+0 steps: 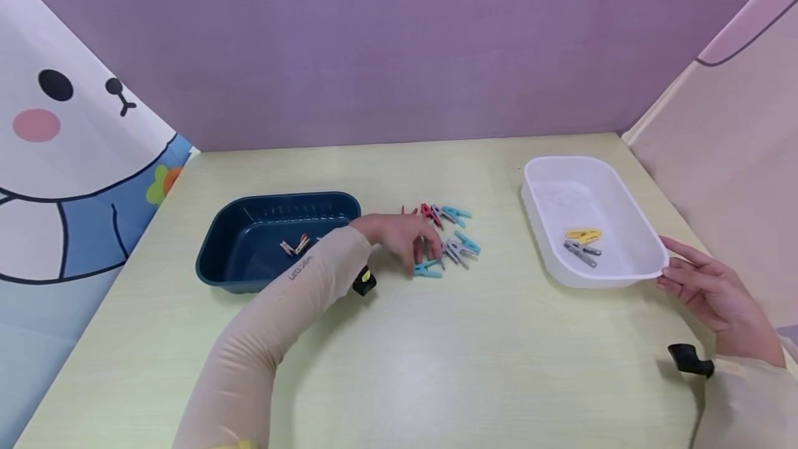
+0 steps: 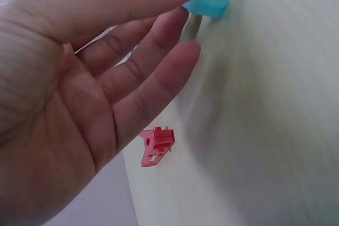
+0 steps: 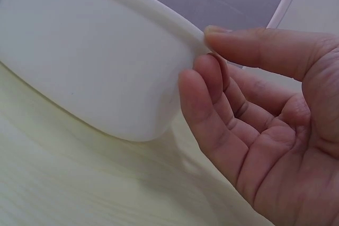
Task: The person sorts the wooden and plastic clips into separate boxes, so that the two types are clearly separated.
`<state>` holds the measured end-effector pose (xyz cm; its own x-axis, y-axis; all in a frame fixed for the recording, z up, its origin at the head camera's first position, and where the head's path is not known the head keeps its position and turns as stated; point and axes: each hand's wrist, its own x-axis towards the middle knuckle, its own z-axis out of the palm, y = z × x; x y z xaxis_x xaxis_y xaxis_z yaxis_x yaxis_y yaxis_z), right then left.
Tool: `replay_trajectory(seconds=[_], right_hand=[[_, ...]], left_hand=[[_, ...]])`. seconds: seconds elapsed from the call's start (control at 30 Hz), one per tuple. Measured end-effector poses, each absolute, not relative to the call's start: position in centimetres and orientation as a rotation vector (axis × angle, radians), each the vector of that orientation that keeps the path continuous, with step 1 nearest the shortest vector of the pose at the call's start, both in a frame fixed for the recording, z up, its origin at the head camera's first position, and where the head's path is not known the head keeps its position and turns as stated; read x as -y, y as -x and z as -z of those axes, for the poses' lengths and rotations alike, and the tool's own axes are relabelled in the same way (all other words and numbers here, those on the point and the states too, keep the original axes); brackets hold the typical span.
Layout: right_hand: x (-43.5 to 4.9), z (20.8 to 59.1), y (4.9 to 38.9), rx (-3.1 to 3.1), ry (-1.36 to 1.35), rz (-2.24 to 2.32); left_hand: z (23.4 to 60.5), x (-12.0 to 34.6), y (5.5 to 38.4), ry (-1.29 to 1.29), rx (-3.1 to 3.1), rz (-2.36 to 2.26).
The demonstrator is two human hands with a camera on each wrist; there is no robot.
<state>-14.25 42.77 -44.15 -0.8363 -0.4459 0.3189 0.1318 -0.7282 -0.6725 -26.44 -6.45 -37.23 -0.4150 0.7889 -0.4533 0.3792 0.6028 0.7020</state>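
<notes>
My left hand (image 1: 408,238) reaches into a loose group of clothespins, its fingertips right at a light blue clothespin (image 1: 427,269). In the left wrist view, the thumb overlaps that light blue clothespin (image 2: 212,1); I cannot tell whether it is pinched. Grey clothespins (image 1: 460,253) and another blue one (image 1: 467,241) lie just right of the hand, with red ones (image 1: 429,213) beyond it. My right hand (image 1: 717,293) holds the near right corner of a white basin (image 1: 592,224), thumb on the rim and fingers beneath. Inside the basin are yellow (image 1: 584,235) and grey clothespins (image 1: 581,253).
A dark blue basin (image 1: 249,208) stands on the left of the table (image 1: 424,366), partly behind my left forearm. In it lie light brown clothespins (image 1: 296,245). A purple wall (image 1: 399,47) rises along the table's back edge.
</notes>
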Motion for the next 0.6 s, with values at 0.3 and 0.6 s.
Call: replay_trajectory(seconds=[0.3, 0.6], right_hand=[[-42.79, 44.01, 14.29, -0.948, 0.661, 2.556], [-42.79, 44.25, 14.27, -0.935, 0.678, 2.571]], left_hand=[[37.38, 5.88, 25.92, -0.961, -1.952, -0.553], [37.18, 5.62, 25.54, -0.950, -1.952, -0.521]])
